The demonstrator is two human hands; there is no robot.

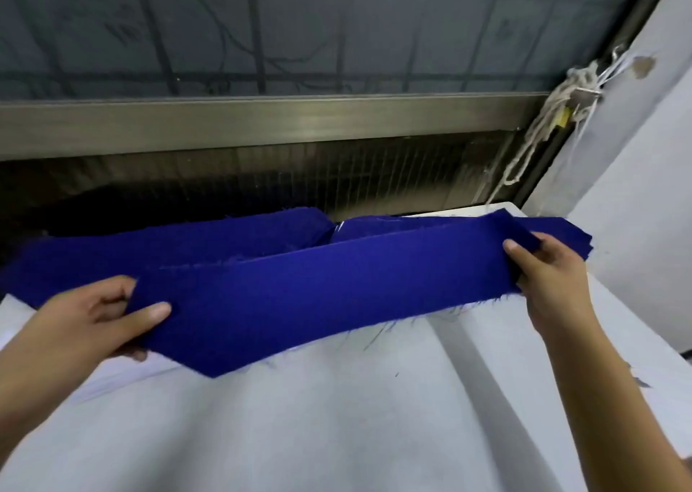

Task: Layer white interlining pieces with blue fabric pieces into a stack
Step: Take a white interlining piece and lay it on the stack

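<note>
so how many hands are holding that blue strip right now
2. The left hand grips the blue strip at its near left end; the right hand pinches its far right end. No other hand shows.

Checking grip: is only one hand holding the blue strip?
No, the left hand and right hand each pinch an end of the blue strip.

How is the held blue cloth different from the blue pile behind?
The held blue piece is lifted, its ends pinched by the left hand and right hand; the blue pile lies behind. The held blue piece is smooth; the blue pile looks rumpled. Both are deep blue.
</note>
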